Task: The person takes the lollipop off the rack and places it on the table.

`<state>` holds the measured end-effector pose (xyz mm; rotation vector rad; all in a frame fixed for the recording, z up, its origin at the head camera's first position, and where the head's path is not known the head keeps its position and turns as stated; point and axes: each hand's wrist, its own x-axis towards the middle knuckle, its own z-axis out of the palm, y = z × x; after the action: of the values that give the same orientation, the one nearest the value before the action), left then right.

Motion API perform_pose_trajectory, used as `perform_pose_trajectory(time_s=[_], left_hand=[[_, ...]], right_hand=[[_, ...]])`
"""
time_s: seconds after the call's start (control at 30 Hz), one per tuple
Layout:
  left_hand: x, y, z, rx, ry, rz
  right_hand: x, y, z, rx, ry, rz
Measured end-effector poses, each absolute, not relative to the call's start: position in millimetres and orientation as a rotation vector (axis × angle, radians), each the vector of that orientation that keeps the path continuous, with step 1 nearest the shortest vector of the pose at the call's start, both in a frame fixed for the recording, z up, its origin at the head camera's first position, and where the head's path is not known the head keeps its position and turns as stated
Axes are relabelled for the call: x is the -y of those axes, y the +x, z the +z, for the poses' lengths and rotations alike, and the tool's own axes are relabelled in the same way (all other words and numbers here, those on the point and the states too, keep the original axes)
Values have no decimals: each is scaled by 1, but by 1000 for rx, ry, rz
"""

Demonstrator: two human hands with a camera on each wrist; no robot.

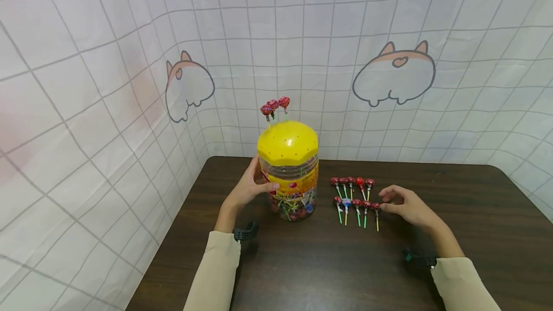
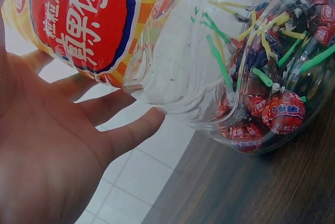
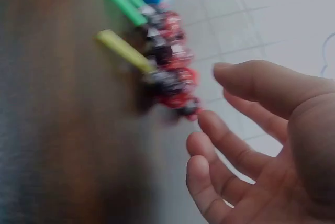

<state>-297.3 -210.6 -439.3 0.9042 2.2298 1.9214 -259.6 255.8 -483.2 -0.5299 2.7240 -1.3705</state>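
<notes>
A clear jar (image 1: 295, 176) with a yellow lid (image 1: 288, 143) and a colourful label stands upright on the table, wrapped lollipops (image 2: 282, 111) piled inside. Three red lollipops (image 1: 272, 104) stick up from the lid. My left hand (image 1: 250, 187) holds the jar's left side, thumb across the label and fingers round behind. Two rows of lollipops (image 1: 356, 205) lie to the right of the jar, mostly red-wrapped, one blue. Beside the right end of these rows is my right hand (image 1: 408, 205), fingers loosely bent and holding nothing, thumb tip close to the nearest lollipop (image 1: 377, 210).
The dark brown table (image 1: 302, 268) has a rounded far corner on each side. White grid-patterned cloth (image 1: 328, 61) with cartoon animal drawings hangs behind it and along the left. A dark strap (image 1: 246, 231) sits at each wrist.
</notes>
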Motion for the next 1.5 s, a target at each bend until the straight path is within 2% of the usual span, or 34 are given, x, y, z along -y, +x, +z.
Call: perform_pose_trajectory(time_s=[0.2,0.4,0.7,1.07,1.5], left_hand=[[209,-296,-440,-2238,897,1916],[209,-297,-439,-2239,905,1921],[210,-298,-439,-2229,925,1927],[211,-298,-440,-2233,926,1931],[210,-298,-440,-2265,879,1918]], right_hand=[[-240,-248,-447,-2785,-594,-1534],[-188,-242,-400,-2751,-810,-1684],[-105,-266,-339,-2737,-988,-1816],[-49,-308,-298,-2674,-901,-1918],[-28,-336,-281,-2652,-712,-1875]])
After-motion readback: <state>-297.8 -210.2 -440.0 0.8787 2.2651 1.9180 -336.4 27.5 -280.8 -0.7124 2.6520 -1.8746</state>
